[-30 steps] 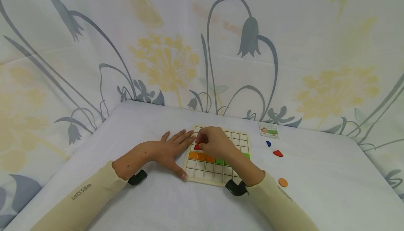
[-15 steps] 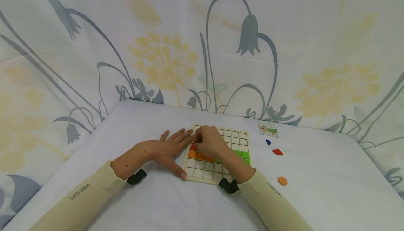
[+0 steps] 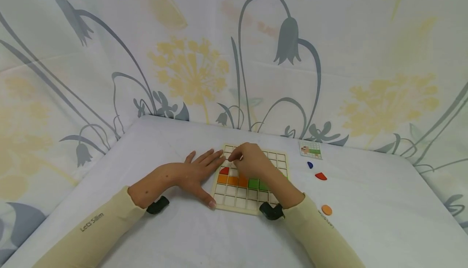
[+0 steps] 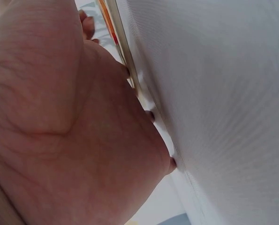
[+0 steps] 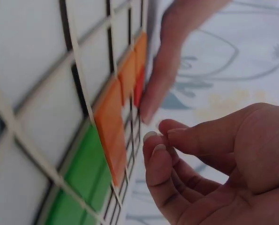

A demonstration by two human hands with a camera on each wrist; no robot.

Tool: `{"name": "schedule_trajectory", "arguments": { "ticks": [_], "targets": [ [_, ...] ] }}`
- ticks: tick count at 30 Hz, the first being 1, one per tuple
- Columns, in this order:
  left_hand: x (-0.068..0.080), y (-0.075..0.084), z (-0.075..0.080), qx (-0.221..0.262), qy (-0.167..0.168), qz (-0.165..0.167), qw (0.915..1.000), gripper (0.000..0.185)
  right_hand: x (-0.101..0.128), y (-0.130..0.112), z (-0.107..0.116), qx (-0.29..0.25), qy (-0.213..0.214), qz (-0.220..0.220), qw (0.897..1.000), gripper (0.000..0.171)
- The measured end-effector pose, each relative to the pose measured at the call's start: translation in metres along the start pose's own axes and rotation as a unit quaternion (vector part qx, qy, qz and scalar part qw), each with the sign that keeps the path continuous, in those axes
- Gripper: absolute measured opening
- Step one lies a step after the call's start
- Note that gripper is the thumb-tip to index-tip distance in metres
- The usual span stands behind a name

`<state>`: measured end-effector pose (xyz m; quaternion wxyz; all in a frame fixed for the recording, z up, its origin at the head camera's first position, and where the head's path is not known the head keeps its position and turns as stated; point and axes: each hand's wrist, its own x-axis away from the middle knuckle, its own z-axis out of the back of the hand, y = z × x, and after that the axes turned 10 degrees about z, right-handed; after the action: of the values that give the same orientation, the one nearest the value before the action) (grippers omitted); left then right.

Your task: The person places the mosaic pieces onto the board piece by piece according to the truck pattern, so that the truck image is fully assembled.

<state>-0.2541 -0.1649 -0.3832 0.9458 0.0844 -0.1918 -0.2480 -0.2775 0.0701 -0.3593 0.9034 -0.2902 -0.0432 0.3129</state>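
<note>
A wooden grid board [image 3: 281, 163] lies on the white table. Its lower rows hold orange tiles [image 3: 232, 180] and green tiles [image 3: 257, 184]. A red curved piece [image 3: 224, 171] sits in the left column just above the orange row. My left hand [image 3: 199, 172] lies flat on the table, fingers straight, touching the board's left edge [image 4: 126, 61]. My right hand [image 3: 245, 160] hovers over the board's upper middle. In the right wrist view its fingers [image 5: 169, 145] are curled with thumb and fingertips together, holding nothing, beside the orange tiles [image 5: 112, 124] and red piece [image 5: 139, 89].
Right of the board lie a small picture card [image 3: 311, 150], a blue piece [image 3: 310, 164], a second red piece [image 3: 321, 175] and an orange disc [image 3: 326, 210]. A floral cloth hangs behind and around the table.
My right hand set the red piece into the left column above the orange row, let go and drew back up and to the right. The left hand stayed put.
</note>
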Motion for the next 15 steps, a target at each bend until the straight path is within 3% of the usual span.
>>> {"name": "schedule_trajectory", "arguments": {
  "ticks": [7, 15],
  "targets": [
    [-0.001, 0.0, -0.001, -0.004, 0.002, 0.005, 1.0, 0.135, 0.017, 0.034, 0.048, 0.02, -0.006, -0.026, 0.999, 0.019],
    [-0.002, 0.0, -0.003, -0.009, 0.002, 0.012, 0.9999, 0.136, 0.047, 0.086, 0.102, 0.08, -0.044, -0.131, 0.987, 0.025]
  ]
}}
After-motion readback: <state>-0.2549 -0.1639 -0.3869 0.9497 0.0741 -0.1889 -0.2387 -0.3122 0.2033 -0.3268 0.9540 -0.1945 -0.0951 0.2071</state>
